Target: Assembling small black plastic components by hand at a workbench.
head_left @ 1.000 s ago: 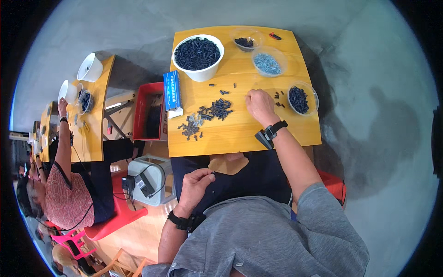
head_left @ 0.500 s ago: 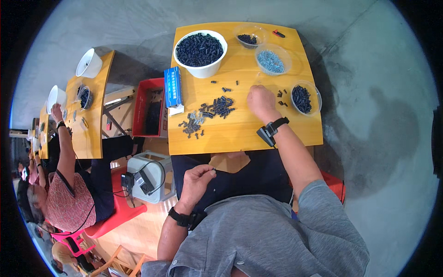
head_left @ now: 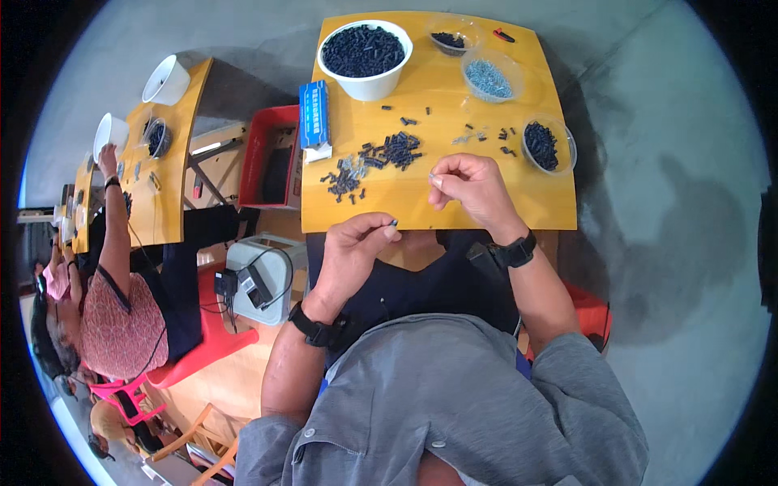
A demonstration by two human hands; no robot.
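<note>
My left hand [head_left: 350, 255] is over the table's near edge, thumb and fingertips pinching a small dark piece [head_left: 394, 223]; its exact kind is too small to tell. My right hand [head_left: 478, 193] hovers to the right, thumb and forefinger pressed together; whatever is at the tips is too tiny to make out. The two hands are apart. Beyond them on the wooden table [head_left: 442, 89] lies a pile of short black cylindrical parts [head_left: 397, 150]. Beside that pile are small silvery pieces [head_left: 350, 168] and loose dark bits [head_left: 340, 186]. A few clear pieces [head_left: 466, 138] lie past my right hand.
A white tub [head_left: 365, 87] of black parts stands at the far left, near a blue box [head_left: 314, 113]. Clear bowls hold bluish screw-like pieces [head_left: 489, 78], black parts [head_left: 541, 146] and dark bits [head_left: 448, 39]. Left are a red crate [head_left: 267, 154], a grey stool [head_left: 259, 275] and a seated person [head_left: 126, 324].
My right hand has drawn back from the far side of the table toward my left hand. My left hand has risen to the table edge, still pinching. The view has shifted slightly.
</note>
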